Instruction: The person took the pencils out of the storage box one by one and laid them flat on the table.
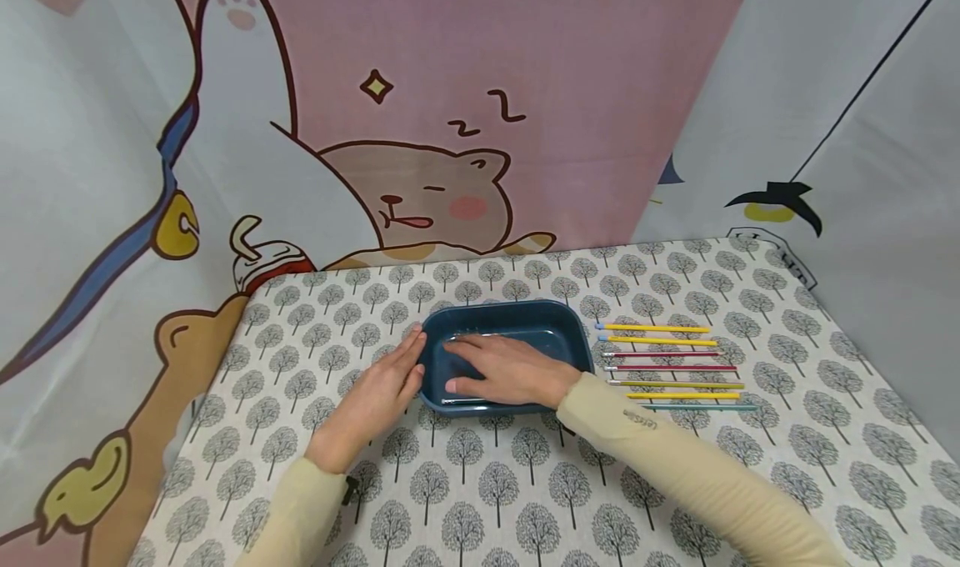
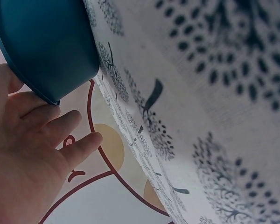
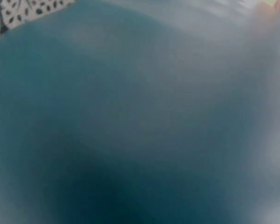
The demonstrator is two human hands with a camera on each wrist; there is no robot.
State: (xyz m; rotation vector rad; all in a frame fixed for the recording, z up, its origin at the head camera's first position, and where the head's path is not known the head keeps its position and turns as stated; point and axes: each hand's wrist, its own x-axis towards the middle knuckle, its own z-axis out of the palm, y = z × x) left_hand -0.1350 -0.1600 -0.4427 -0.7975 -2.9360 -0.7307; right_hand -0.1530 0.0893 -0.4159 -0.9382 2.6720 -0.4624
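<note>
A dark blue rectangular dish (image 1: pixel 510 307) with rounded corners stands on the table. My left hand (image 1: pixel 382 393) lies along its left end, fingers extended against the rim. In the left wrist view the fingers of the left hand (image 2: pixel 42 130) are spread a little beside the dish (image 2: pixel 51 51), the upper ones at its rim. Inside the dish is my right hand (image 1: pixel 510 369), palm down, with fingers stretched to the left and thumb apart; I see nothing held. The blurred blue surface of the dish (image 3: pixel 140 121) fills most of the right wrist view.
Right of the dish several pencils lie side by side, among them a yellow pencil (image 1: pixel 660 341), a red pencil (image 1: pixel 675 368) and a green pencil (image 1: pixel 697 407). A white tablecloth (image 1: pixel 465 500) with tree prints covers the table. Behind hangs a cartoon-printed curtain (image 1: pixel 585 117).
</note>
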